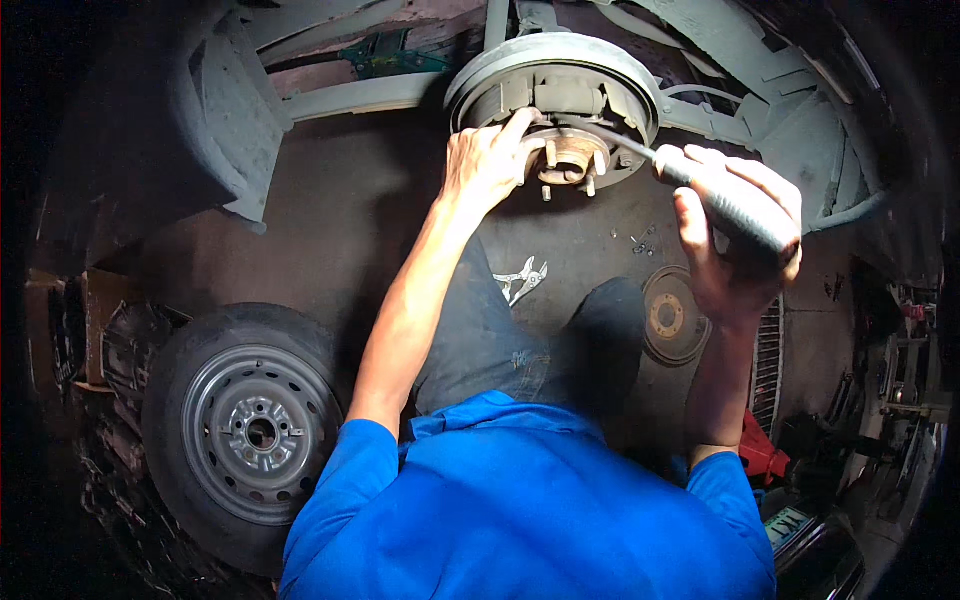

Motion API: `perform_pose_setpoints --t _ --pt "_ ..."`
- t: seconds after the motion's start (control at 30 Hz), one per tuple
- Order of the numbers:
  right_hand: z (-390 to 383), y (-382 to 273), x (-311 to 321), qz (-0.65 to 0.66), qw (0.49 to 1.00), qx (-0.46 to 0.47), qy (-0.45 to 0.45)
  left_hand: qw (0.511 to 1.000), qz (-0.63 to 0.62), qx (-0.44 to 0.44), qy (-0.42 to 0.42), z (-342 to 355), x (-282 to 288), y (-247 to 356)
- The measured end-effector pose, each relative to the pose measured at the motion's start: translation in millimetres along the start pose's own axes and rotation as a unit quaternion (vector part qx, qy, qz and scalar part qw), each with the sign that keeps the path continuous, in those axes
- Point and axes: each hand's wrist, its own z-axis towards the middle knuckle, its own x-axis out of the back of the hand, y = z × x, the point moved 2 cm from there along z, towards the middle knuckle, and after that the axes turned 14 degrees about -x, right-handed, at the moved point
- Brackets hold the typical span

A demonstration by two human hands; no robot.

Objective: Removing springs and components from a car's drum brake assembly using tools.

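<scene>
In front of me is a drum brake assembly with its drum off, showing the shoes, a cylinder at the top and a rusty wheel hub with studs. My left hand reaches in from the left, its fingers bent against the parts just above the hub. What those fingertips grip is too small to make out. My right hand is wrapped round the dark handle of a screwdriver, its thumb raised off the handle. The shaft slants left into the brake above the hub; its tip is hard to see among the parts.
A wheel with its tyre lies on the left. Between my legs and the brake lie locking pliers. Several small nuts and a round brake drum are on the floor at right. A red jack-like tool lies near my right arm.
</scene>
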Motion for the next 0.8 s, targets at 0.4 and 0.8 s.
perform_pose_setpoints --t 0.4,0.8 --pt "10.0 -19.7 -5.2 -0.01 0.994 -0.097 -0.059 1.0 0.01 0.001 0.003 -4.0 -5.7 0.5" --pt "11.0 -7.1 -17.0 0.038 0.998 -0.022 -0.055 1.0 -0.021 0.009 -0.008 4.8 -1.4 5.0"
